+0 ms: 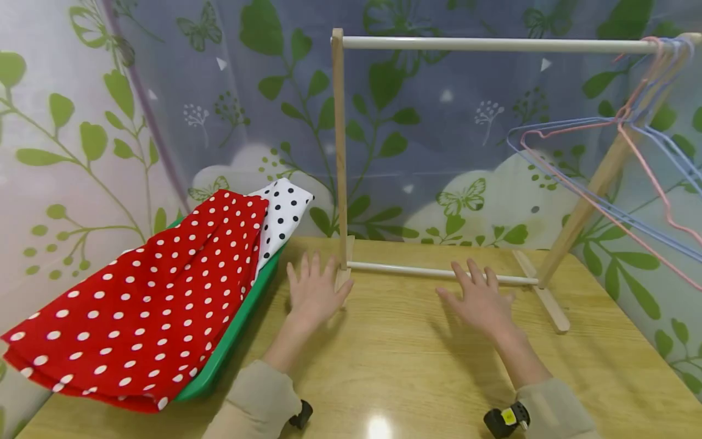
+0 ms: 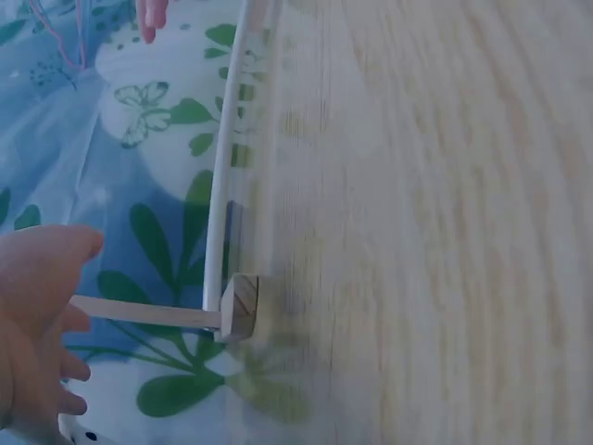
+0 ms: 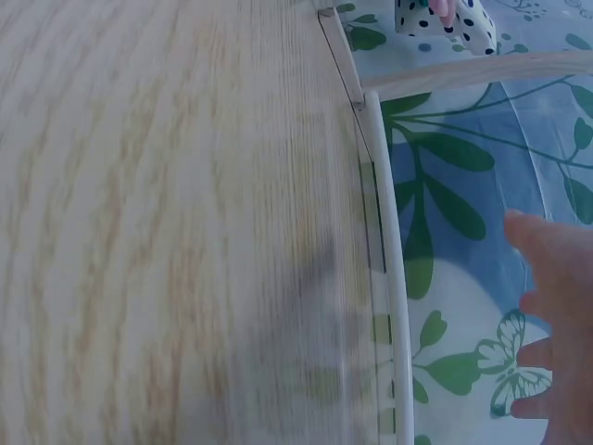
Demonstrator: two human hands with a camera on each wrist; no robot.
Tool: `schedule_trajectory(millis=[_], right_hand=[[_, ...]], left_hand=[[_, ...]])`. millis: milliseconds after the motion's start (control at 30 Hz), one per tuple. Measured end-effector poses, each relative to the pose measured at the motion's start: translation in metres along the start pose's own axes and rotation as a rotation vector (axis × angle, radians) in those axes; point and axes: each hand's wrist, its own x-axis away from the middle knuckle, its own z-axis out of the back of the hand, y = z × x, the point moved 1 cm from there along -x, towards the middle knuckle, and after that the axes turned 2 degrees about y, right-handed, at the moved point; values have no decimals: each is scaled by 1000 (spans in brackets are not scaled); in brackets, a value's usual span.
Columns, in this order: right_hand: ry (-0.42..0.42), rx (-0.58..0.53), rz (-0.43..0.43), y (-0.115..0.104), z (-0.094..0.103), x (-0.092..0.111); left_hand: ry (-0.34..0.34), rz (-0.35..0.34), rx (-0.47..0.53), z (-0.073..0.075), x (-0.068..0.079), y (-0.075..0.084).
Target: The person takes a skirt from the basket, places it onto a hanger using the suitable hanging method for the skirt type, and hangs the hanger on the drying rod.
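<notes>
Above a wood-grain table [image 1: 395, 366], a person's left hand [image 1: 316, 296] and right hand [image 1: 484, 305] are held out, fingers spread wide, the left near the left post of a wooden rack [image 1: 339, 152], the right near its low white bar [image 1: 406, 269]. To the left of the left hand, a red cloth [image 1: 159, 299] with white dots and a white cloth [image 1: 282, 210] with black dots lie in a green basket [image 1: 239, 318], while pink and pale blue hangers [image 1: 624, 116] hang from the rack's top bar [image 1: 493, 44], above and right of the right hand
</notes>
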Motion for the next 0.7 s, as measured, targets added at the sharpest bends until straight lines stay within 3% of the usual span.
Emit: schedule_trajectory(millis=[133, 267, 433, 567, 700], right_hand=[[0, 12, -1, -3, 1, -2], [1, 10, 31, -7, 1, -4], [-28, -14, 79, -14, -1, -8], [-47, -34, 106, -21, -1, -14], [-67, -44, 147, -33, 1, -20]], left_hand=[[50, -29, -28, 10, 7, 6], [89, -76, -41, 31, 23, 18], [50, -112, -66, 66, 53, 24], [-12, -134, -36, 103, 79, 18], [-35, -97, 39, 141, 104, -3]])
